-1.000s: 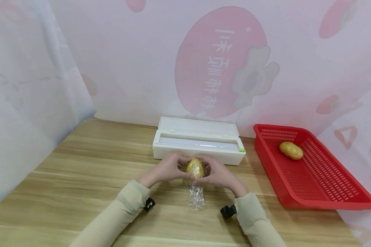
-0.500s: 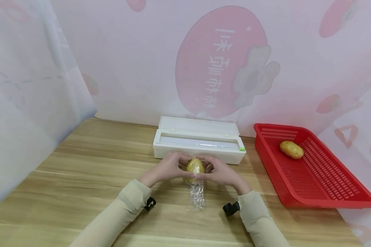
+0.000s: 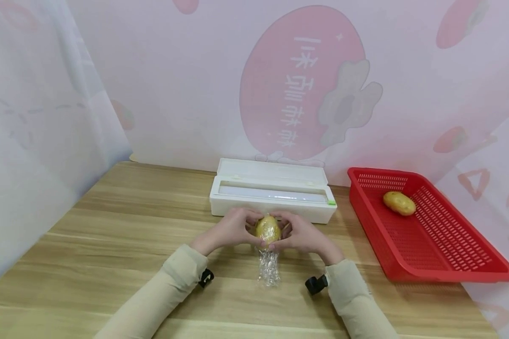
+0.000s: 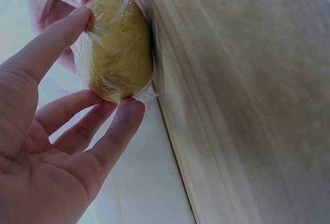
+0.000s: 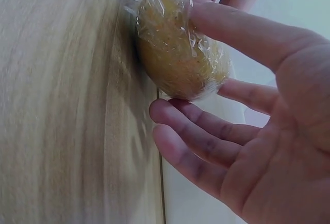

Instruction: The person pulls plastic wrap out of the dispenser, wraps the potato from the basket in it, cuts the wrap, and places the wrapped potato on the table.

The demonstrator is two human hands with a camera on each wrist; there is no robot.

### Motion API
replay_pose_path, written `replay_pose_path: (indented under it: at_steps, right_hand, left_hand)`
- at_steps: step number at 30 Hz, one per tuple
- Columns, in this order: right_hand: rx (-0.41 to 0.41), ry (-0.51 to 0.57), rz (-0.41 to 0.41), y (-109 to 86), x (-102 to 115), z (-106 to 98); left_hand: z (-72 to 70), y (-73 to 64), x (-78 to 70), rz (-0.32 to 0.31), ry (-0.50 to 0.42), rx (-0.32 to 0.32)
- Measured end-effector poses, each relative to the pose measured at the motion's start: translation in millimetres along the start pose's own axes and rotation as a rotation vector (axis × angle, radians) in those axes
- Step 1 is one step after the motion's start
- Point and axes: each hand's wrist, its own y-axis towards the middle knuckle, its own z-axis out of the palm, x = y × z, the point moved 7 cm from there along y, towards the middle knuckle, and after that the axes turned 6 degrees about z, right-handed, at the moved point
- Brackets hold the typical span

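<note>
An oval yellow potato [image 3: 268, 230], its skin dotted with dark specks under glossy, wrinkled plastic film [image 3: 269, 270], sits low over the wood-grained worktop [image 3: 131, 226], well in from the far edge; whether it touches the surface I cannot tell. The left hand [image 3: 231, 230] and right hand [image 3: 304, 236] grasp it from opposite sides, thumbs and fingertips bent around the film, whose crinkled, transparent tail spreads toward the near side. Behind, along the far edge, stands a smooth white oblong box [image 3: 314, 212], lid raised, a pale roll inside. Toward the right edge, a red perforated plastic basket [image 3: 375, 235] holds another potato [image 3: 399, 203], knobbly and elongated.
</note>
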Motion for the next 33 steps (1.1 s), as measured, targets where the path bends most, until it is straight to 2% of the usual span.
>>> replay_pose_path:
  at_steps: [13,23,33]
  right_hand:
    - [-0.033,-0.020,0.004,1.7,1,0]
    - [-0.061,-0.021,0.005,-1.5,2,0]
    - [-0.032,-0.025,-0.033,-8.7,-3,5]
  left_hand:
    - [-0.7,0.2,3.9,-0.028,-0.002,0.002]
    - [0.4,0.5,1.8,-0.015,-0.006,0.020]
    - [2.4,-1.0,0.6,0.020,0.004,0.037]
